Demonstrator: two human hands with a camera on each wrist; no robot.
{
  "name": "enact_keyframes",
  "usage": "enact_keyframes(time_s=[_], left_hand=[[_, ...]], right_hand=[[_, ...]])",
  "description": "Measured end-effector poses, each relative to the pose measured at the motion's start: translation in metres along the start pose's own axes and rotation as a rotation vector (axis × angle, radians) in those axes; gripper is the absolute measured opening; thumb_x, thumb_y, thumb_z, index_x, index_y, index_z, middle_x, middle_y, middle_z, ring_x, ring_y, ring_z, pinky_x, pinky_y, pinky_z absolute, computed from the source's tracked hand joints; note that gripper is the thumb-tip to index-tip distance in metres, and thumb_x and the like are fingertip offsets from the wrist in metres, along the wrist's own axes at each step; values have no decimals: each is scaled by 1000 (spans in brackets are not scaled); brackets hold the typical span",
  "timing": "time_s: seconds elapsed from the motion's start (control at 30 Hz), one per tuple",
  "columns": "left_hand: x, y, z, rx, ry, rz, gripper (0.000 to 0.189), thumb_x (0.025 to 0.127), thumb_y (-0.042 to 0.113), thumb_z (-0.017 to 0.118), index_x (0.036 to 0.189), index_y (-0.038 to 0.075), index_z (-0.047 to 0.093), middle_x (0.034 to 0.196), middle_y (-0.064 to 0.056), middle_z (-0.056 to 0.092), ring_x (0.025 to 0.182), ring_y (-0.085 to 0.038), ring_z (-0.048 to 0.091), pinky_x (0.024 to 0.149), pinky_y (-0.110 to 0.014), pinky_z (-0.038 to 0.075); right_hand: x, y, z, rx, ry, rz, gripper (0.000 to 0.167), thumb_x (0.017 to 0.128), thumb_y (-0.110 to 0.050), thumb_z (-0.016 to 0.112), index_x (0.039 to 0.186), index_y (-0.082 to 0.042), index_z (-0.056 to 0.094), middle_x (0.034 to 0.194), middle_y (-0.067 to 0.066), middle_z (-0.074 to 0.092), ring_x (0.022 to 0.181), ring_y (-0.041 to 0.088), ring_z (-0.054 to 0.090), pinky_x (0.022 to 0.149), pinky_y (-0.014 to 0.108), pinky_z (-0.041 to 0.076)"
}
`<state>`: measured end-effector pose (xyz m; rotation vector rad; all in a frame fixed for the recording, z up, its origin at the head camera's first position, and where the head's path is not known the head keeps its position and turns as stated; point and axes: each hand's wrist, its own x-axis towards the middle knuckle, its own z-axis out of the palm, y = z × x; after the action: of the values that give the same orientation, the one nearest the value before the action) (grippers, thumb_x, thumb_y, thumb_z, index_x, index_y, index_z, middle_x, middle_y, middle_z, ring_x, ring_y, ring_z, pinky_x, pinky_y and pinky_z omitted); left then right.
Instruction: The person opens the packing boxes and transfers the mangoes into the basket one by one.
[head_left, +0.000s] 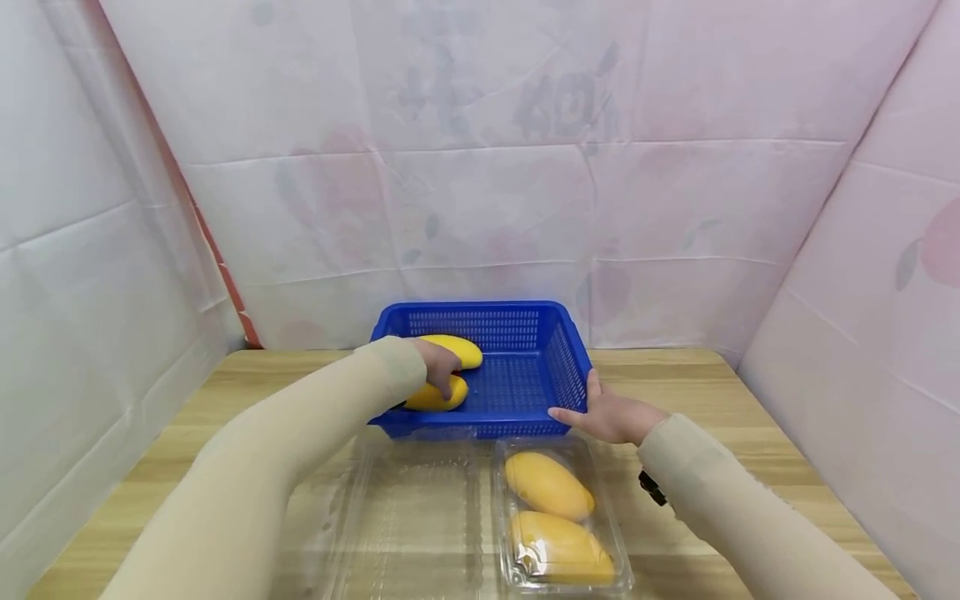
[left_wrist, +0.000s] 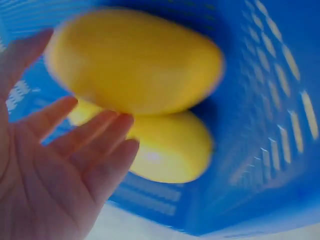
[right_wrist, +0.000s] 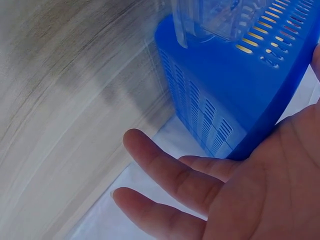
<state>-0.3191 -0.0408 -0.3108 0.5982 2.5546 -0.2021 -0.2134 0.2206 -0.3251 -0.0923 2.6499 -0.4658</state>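
A blue plastic basket (head_left: 512, 302) stands at the back of the table with yellow mangoes in its left part. My left hand (head_left: 442, 367) reaches inside, over the nearer mango (head_left: 435, 397), while another mango (head_left: 465, 350) lies behind it. In the left wrist view, the thumb and spread fingers (left_wrist: 102, 132) are at one end of the upper mango (left_wrist: 135, 60), not curled round it. The lower mango (left_wrist: 172, 150) lies beside it. My right hand (head_left: 611, 414) rests against the basket's front right corner, thumb at the rim, other fingers extended outside.
In front of the basket, a clear plastic box (head_left: 611, 554) holds two mangoes (head_left: 551, 487). Left of it lies another clear plastic container (head_left: 420, 517). The wooden table (head_left: 750, 433) meets pale printed cloth walls (head_left: 480, 208) at the back and sides.
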Motion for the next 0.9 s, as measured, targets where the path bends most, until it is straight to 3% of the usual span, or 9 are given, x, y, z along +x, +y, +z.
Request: enact_keyframes(time_s=[0.17,0.3,0.4,0.53,0.6,0.7,0.8,0.9], left_hand=[[-15,25,-7,67,255,224,51,94,33,54,140,13,43,140,-4,45,126,-19,42,104,-36,33],[-47,46,-2,111,464,437,45,94,31,53,133,9,51,130,-6,52,117,-18,50,97,-31,40],[-74,56,9,130,562,589,39,93,30,55,127,9,57,121,-5,56,109,-15,54,91,-27,44],[-99,63,28,112,577,718,33,93,29,56,119,11,62,110,-1,59,97,-10,56,82,-20,46],[-106,63,39,72,554,749,29,92,27,57,116,11,63,103,1,61,88,-5,56,75,-16,46],[-110,62,55,-13,480,759,25,92,23,58,112,11,65,93,4,61,75,0,52,67,-12,44],[-111,62,67,-70,429,757,21,91,20,58,108,10,66,83,7,57,66,2,47,61,-11,40],[-109,63,75,-89,402,743,18,90,20,59,103,11,67,77,10,53,64,2,45,60,-11,38]], right_hand=[[0,9,-2,45,9,9,117,82,-75,36,139,14,-16,143,40,0,127,54,22,100,61,23],[1,16,-1,66,41,4,118,82,-75,36,139,14,-17,144,38,-9,127,56,18,100,62,22],[2,20,0,36,94,-20,117,82,-75,36,140,12,-16,145,35,-14,127,56,20,99,62,24],[-6,18,-3,-22,213,-115,110,85,-69,41,143,12,-6,147,34,-9,129,54,14,101,62,21],[-14,14,-3,-61,275,-199,102,87,-63,47,144,12,6,148,34,-1,131,53,13,102,61,19],[-29,6,3,-119,345,-375,80,88,-47,58,140,8,33,147,30,20,129,49,27,101,59,26],[-45,-6,16,-173,376,-551,52,87,-34,65,125,1,56,129,21,49,111,36,52,91,48,43],[-58,-18,34,-204,406,-723,30,84,-27,69,106,-7,68,101,3,57,85,15,58,73,31,51]])
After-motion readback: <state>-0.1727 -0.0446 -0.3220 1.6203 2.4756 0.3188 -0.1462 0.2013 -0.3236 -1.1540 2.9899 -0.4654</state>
